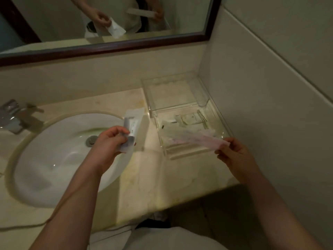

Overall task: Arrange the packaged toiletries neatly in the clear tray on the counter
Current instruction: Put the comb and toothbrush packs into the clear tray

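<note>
A clear tray (193, 153) sits on the counter in the right corner, with a clear box or lid (173, 91) behind it. Inside the tray lie a small white sachet (192, 118) and other pale packets. My right hand (236, 156) pinches the end of a long flat pink-tinted packet (194, 139), which stretches over the tray's front half. My left hand (110, 141) holds a white packet with a grey tube inside (132, 127), above the sink's right rim, left of the tray.
A white oval sink (59, 159) with a metal drain (91, 140) fills the left of the counter. A chrome tap (12, 114) stands at far left. The mirror (108, 24) hangs above; a tiled wall (270, 87) bounds the right. The counter edge (171, 204) is close to me.
</note>
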